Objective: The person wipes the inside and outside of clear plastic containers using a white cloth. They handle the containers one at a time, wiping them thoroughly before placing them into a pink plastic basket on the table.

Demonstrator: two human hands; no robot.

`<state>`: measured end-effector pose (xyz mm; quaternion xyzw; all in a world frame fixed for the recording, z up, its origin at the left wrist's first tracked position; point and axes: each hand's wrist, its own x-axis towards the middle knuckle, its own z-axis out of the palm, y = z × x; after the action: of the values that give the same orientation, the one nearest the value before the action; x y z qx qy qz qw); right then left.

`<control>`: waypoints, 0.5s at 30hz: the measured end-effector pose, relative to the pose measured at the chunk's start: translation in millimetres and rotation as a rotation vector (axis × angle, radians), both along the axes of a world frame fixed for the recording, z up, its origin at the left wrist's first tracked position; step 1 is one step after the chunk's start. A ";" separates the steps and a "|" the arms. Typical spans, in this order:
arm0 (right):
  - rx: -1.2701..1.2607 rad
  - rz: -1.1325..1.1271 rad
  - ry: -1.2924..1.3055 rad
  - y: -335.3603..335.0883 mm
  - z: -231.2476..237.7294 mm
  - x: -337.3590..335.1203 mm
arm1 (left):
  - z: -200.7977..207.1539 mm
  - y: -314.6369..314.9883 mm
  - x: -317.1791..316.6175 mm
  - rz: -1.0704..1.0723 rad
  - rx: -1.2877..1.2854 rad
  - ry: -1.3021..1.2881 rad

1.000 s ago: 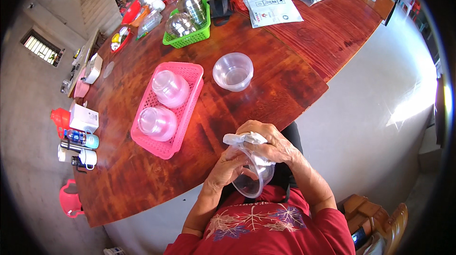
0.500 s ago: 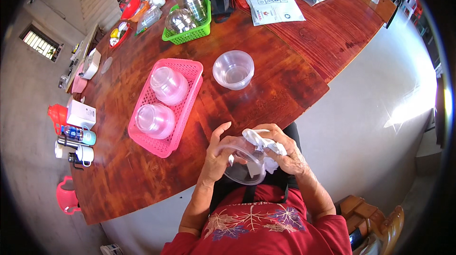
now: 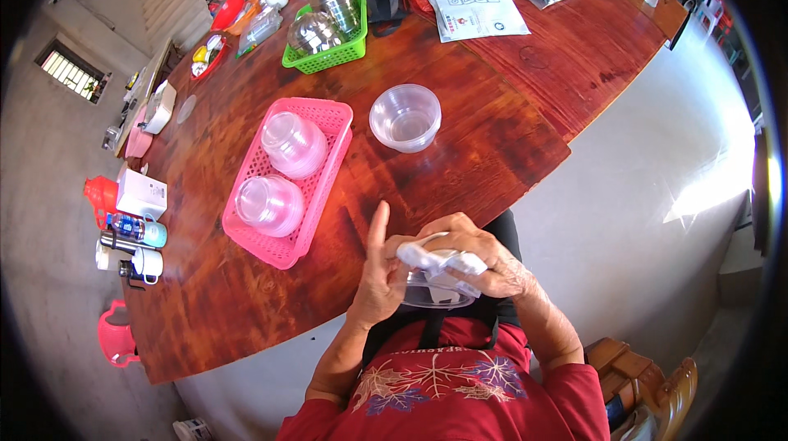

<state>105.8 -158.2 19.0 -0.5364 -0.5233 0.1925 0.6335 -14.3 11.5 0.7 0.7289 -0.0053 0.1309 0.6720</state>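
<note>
By the table [image 3: 484, 137], left fingers [image 3: 378, 234] loosely hold a newly turned bowl [image 3: 422, 296]; right fingers [image 3: 458, 237] clutch cloth [image 3: 435, 259].

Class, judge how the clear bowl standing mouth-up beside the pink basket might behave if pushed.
The clear bowl is probably light, since its see-through walls look thin. It would likely slide rather than roll, standing mouth-up on the shiny table.

A red short-sleeved shirt [image 3: 443, 420] bears cream and blue leaves [image 3: 435, 377]; the legwear [image 3: 504, 236] is black.
</note>
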 end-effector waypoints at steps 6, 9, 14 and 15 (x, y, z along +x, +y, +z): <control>-0.003 -0.144 0.387 -26.3 -20.5 -16.4 | 13.8 1.0 4.6 0.193 -0.033 0.013; -0.133 -0.290 0.397 -19.6 -13.7 -15.9 | 10.9 -7.5 3.7 0.170 0.101 0.026; -0.029 -0.158 -0.056 3.7 -1.0 -4.0 | -3.5 -11.4 2.0 0.046 0.381 -0.042; -0.021 -0.135 -0.190 10.4 2.0 -4.2 | -6.4 -7.9 3.7 0.061 0.508 -0.079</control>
<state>101.5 -147.8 21.1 -0.5929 -0.5415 0.1031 0.5870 -10.6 3.6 -5.7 0.8685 -0.0423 0.1739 0.4623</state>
